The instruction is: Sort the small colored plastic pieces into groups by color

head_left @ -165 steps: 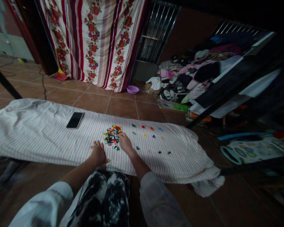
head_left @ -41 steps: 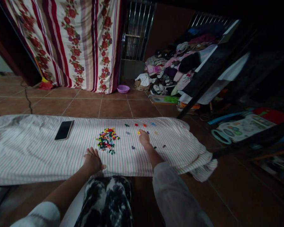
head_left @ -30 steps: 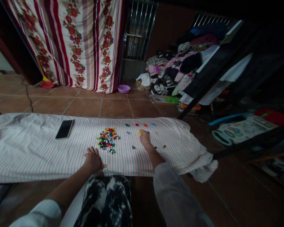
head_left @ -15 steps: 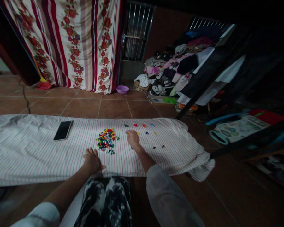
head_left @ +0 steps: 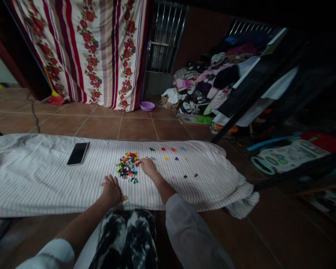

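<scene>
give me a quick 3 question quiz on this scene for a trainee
1. True or false: the phone lies left of the pile of coloured pieces on the striped cloth.
2. Which hand reaches the pile's edge? A) left hand B) right hand C) neither
3. Fill in: the left hand rests on the ____.

Key
1. True.
2. B: the right hand touches the pile's right edge.
3. Striped cloth, near its front edge, apart from the pile.
</scene>
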A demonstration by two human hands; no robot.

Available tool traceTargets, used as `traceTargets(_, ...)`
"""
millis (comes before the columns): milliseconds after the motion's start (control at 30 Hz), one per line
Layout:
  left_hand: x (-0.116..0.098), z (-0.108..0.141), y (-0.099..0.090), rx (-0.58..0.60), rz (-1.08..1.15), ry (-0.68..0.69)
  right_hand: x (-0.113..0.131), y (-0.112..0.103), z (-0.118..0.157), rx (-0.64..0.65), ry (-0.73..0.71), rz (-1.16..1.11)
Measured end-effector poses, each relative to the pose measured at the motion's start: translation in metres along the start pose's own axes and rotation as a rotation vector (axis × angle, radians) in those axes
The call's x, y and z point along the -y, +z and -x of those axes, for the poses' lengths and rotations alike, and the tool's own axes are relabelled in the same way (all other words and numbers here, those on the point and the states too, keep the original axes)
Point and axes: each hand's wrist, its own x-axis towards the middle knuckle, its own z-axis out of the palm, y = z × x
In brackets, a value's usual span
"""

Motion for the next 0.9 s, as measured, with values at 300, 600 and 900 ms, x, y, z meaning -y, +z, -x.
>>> traceTargets(300, 0.001, 0.002, 0.000, -0.009, -0.016, 0.011, 0.016, -0.007, 0.001, 0.006, 0.094, 0.041)
traceTargets(600, 0.000, 0.004, -0.007, 0.020, -0.037, 0.007, 0.017, -0.007, 0.005, -0.119, 0.136, -0.078)
traceTargets(900, 0.000, 0.002, -0.003, 0.009, -0.052, 0.006, -0.039, -0.018, 0.011, -0.302, 0.202, -0.175)
